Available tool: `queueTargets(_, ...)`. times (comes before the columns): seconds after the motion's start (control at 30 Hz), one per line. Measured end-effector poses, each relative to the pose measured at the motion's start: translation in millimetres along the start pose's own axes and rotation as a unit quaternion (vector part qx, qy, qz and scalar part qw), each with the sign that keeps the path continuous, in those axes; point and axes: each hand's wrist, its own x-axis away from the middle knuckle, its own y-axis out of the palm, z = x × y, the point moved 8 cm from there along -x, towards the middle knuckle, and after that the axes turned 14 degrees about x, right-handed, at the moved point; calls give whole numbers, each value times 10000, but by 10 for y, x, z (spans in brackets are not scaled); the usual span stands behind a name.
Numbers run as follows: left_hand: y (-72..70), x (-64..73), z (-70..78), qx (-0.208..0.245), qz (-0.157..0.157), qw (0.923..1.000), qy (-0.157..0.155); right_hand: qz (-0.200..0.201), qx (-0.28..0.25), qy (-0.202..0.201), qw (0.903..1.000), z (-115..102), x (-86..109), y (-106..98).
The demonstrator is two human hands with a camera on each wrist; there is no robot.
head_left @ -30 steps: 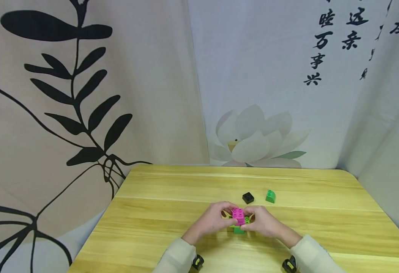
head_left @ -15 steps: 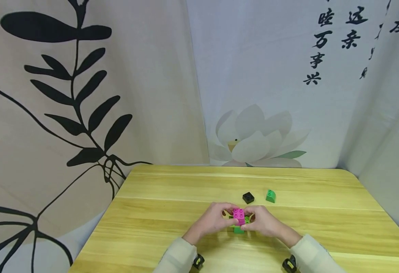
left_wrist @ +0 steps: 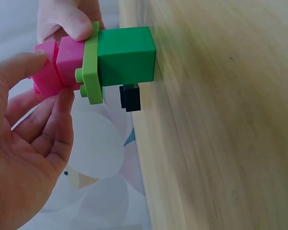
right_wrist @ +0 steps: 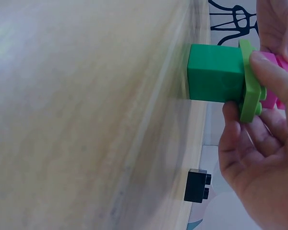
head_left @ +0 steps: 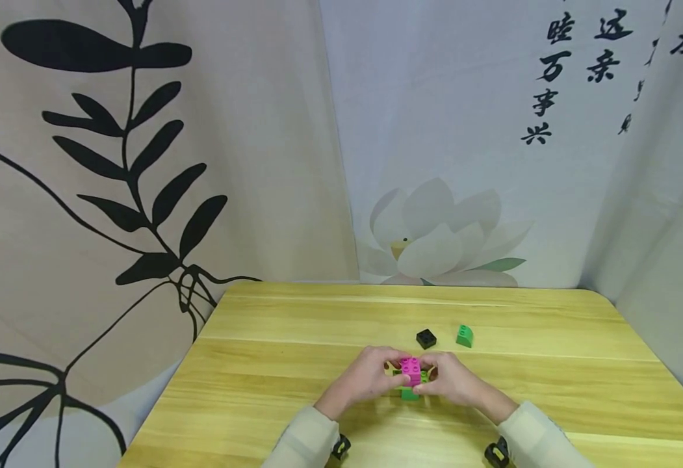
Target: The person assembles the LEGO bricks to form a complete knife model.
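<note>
A stack of toy bricks stands on the table between my hands. Its base is a green brick (left_wrist: 127, 55), topped by a light green plate (left_wrist: 92, 72) with studs along its edge. Above the plate come a lower pink brick (left_wrist: 70, 52) and an upper pink brick (head_left: 410, 365), with a thin slanted seam between those two. My left hand (head_left: 364, 378) pinches the upper pink brick between thumb and fingers. My right hand (head_left: 451, 380) grips the stack lower down, its thumb on the light green plate and a fingertip under the plate's edge.
Just beyond the hands lies a small black brick (head_left: 426, 338). To its right is a green brick with a curved side (head_left: 464, 337). The wooden table (head_left: 294, 325) ends at a printed curtain (head_left: 283, 162) behind.
</note>
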Motion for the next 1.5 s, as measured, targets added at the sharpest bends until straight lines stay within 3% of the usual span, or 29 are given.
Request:
queueTargets(0.43,26,-11,52,-744,-119,9965,354,75,3,-134,9999,-8,-13,-2)
queueTargets(0.9,27,-12,35,-671,-259,9971,243,-22,-28,-72,10000,11,-7,25)
queueTargets(1.5,28,-13,3,-473,-197,9986,130,92,70,-173,9998,-7,-10,-9)
